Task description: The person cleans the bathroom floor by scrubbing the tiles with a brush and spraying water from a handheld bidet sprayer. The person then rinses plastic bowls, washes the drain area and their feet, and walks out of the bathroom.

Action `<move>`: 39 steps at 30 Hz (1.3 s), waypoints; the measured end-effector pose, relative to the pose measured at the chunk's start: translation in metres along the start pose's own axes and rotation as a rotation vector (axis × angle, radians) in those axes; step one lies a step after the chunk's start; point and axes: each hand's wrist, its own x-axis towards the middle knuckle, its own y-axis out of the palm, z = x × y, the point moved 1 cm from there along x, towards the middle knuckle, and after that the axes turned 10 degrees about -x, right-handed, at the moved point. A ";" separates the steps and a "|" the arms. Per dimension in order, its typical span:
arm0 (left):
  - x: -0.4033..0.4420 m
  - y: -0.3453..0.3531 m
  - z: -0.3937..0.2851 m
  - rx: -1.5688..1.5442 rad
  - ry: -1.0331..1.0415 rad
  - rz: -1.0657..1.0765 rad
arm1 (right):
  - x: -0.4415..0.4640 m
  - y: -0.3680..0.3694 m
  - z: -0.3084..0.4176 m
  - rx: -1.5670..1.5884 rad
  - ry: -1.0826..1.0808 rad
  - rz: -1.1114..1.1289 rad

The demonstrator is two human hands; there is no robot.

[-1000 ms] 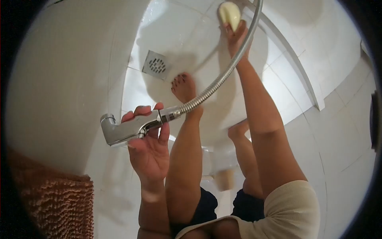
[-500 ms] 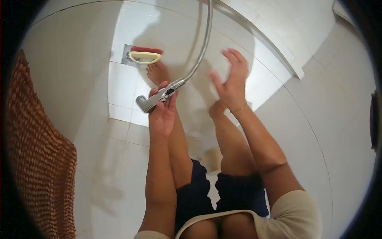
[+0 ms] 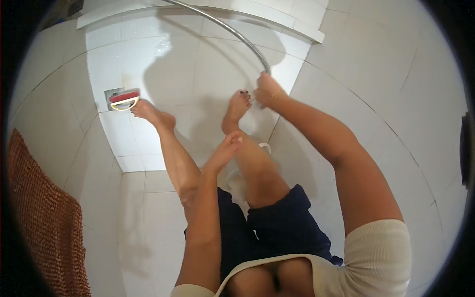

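My right hand [image 3: 268, 90] is closed where the metal shower hose [image 3: 245, 40] ends, above and beside my right foot. The hand shower in its grip is mostly hidden by the fingers and blurred. Lower down, my left hand [image 3: 226, 150] hovers over my right shin, fingers loosely apart, holding nothing. A scrub brush with a cream handle and red underside [image 3: 124, 96] rests by the floor drain [image 3: 110, 93], close to the toes of my left foot [image 3: 148, 111].
A brown shaggy mat [image 3: 47, 218] hangs at the left. A raised white ledge [image 3: 208, 12] crosses the top of the view. White tiles [image 3: 163, 213] surround my bare legs, and a small white curved object [image 3: 265, 146] shows behind my right leg.
The hand shower has passed from my left hand to my right. My left hand has drawn back lower and to the right. The view has shifted, and my right foot now shows.
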 end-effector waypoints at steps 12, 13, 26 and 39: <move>0.103 0.019 -0.120 1.402 0.607 -0.516 | 0.048 0.104 -0.015 -0.268 0.328 -0.111; 0.106 0.030 -0.133 1.366 0.689 -0.488 | 0.039 0.100 -0.024 -0.269 0.329 -0.111; 0.088 -0.027 -0.192 0.980 0.602 -0.382 | 0.013 0.085 -0.023 -0.754 0.111 0.573; 0.078 -0.071 -0.151 0.955 0.489 -0.380 | -0.010 0.037 -0.013 -0.542 -0.204 0.666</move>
